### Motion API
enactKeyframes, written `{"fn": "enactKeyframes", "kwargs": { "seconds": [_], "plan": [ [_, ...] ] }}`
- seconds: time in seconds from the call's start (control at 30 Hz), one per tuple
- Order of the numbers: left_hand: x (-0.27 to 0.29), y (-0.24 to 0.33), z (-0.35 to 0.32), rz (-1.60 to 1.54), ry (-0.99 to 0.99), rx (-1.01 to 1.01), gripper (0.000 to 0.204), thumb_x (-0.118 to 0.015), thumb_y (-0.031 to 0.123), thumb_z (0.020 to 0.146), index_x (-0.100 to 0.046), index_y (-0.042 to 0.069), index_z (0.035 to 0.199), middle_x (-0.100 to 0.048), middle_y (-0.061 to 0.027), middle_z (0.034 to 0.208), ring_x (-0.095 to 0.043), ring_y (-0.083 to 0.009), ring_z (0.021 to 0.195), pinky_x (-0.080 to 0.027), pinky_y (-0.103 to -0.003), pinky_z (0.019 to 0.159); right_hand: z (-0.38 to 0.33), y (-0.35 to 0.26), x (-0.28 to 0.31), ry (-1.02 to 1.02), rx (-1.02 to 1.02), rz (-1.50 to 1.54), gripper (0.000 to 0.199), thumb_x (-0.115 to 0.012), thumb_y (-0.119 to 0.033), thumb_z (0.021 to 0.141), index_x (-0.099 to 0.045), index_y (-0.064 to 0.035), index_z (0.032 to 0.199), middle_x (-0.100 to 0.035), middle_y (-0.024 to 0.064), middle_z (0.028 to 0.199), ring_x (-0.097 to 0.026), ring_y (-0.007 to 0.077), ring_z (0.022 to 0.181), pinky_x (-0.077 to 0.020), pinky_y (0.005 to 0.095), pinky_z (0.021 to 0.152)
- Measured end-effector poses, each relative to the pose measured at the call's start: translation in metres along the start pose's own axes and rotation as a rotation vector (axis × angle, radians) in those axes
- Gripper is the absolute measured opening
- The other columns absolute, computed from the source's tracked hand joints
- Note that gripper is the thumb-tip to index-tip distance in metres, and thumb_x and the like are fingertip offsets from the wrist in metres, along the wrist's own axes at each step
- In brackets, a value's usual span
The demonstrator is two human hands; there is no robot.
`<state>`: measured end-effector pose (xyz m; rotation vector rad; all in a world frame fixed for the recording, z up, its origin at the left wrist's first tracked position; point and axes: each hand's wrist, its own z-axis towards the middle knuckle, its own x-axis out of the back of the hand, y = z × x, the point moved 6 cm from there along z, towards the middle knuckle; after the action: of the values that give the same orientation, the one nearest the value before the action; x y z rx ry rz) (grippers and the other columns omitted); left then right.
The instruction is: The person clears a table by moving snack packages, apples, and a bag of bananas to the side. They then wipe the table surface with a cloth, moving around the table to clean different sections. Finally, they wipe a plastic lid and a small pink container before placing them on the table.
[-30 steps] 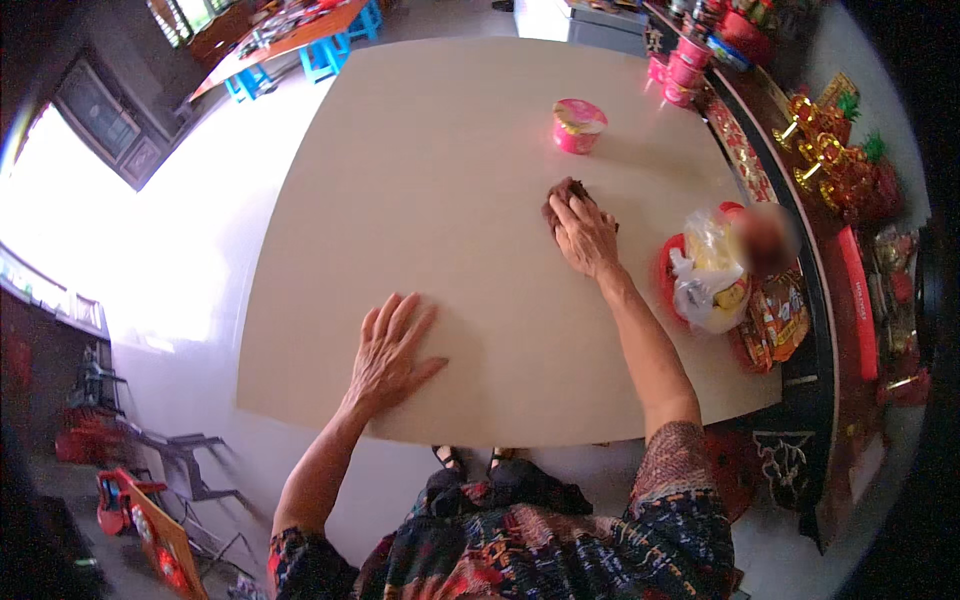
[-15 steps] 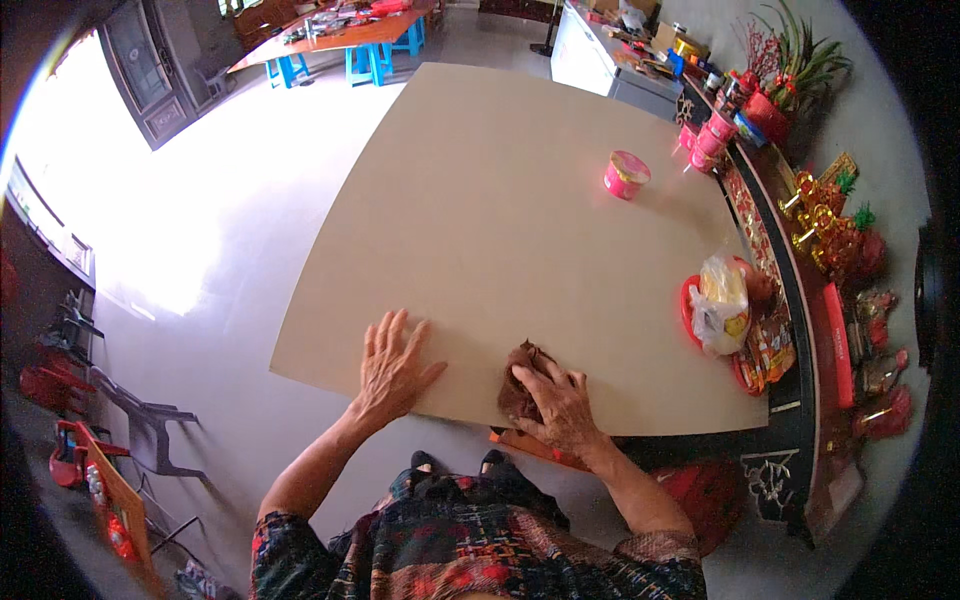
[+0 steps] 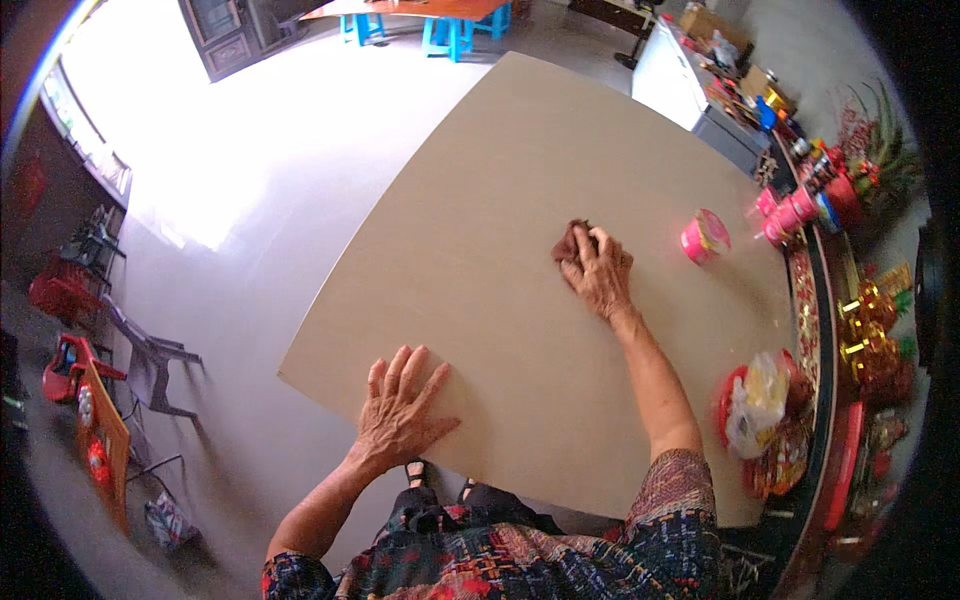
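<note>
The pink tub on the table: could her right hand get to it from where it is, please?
Probably yes. The right hand presses a brown cloth on the table, and only bare tabletop lies between it and the pink tub.

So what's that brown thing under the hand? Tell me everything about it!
It is a small cloth, dark reddish brown, soft and crumpled into a bunch rather than spread flat. It lies on the big beige table, out toward the middle. The right hand presses down on it with its fingers, covering the near part, so only the far, left end peeks out. Nothing else touches it; the pink tub sits apart to the right.
</note>
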<state>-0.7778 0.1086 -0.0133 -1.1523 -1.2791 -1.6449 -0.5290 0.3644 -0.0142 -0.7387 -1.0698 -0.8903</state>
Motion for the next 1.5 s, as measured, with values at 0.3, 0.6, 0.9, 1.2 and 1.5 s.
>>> {"fn": "enactKeyframes", "kwargs": {
  "seconds": [0.3,0.6,0.9,1.2,1.5],
  "plan": [
    [0.0,-0.001,0.001,-0.004,0.033,0.006,0.074,-0.064,0.058,0.075,-0.042,0.022,0.136,-0.029,-0.0139,0.145,-0.024,-0.0343,0.136,-0.016,-0.054,0.11,0.089,0.02,-0.031,0.059,-0.096,0.081,0.062,-0.055,-0.029,0.084,-0.033,-0.0102,0.14,-0.05,0.0175,0.13,-0.045,0.0346,0.119,-0.0387,0.0497,0.095],
    [0.002,-0.003,-0.002,-0.041,0.158,-0.065,0.075,-0.056,0.061,0.082,-0.038,0.016,0.139,-0.031,-0.0185,0.144,-0.024,-0.0354,0.136,-0.018,-0.052,0.11,-0.032,-0.092,0.006,-0.177,0.199,0.237,0.066,-0.056,-0.009,0.072,-0.043,-0.0146,0.137,-0.043,0.0025,0.142,-0.029,0.0328,0.135,-0.0209,0.0522,0.107],
    [-0.013,-0.017,-0.007,-0.215,0.188,-0.135,0.072,-0.04,0.063,0.089,-0.033,0.016,0.142,-0.032,-0.0205,0.142,-0.026,-0.0376,0.135,-0.017,-0.055,0.111,-0.179,-0.237,0.059,-0.241,0.429,0.346,0.052,-0.065,-0.024,0.077,-0.055,-0.0188,0.127,-0.045,0.005,0.14,-0.033,0.0367,0.13,-0.0238,0.056,0.1],
    [0.032,-0.118,-0.013,0.111,0.41,0.279,0.071,-0.058,0.056,0.083,-0.041,0.014,0.136,-0.03,-0.0229,0.141,-0.029,-0.0398,0.131,-0.018,-0.062,0.106,-0.097,-0.238,0.027,-0.078,0.48,0.21,0.067,-0.066,-0.029,0.072,-0.045,-0.0206,0.135,-0.046,0.0011,0.14,-0.039,0.0309,0.126,-0.0253,0.054,0.099],
    [0.043,-0.135,-0.011,-0.031,0.157,0.436,0.07,-0.061,0.052,0.08,-0.037,0.016,0.135,-0.034,-0.0197,0.136,-0.039,-0.0359,0.122,-0.035,-0.053,0.095,0.062,-0.187,-0.046,-0.05,0.274,0.112,0.065,-0.062,-0.037,0.081,-0.038,-0.0199,0.14,-0.037,-0.0004,0.146,-0.033,0.0251,0.132,-0.0233,0.0497,0.105]
  ]
}}
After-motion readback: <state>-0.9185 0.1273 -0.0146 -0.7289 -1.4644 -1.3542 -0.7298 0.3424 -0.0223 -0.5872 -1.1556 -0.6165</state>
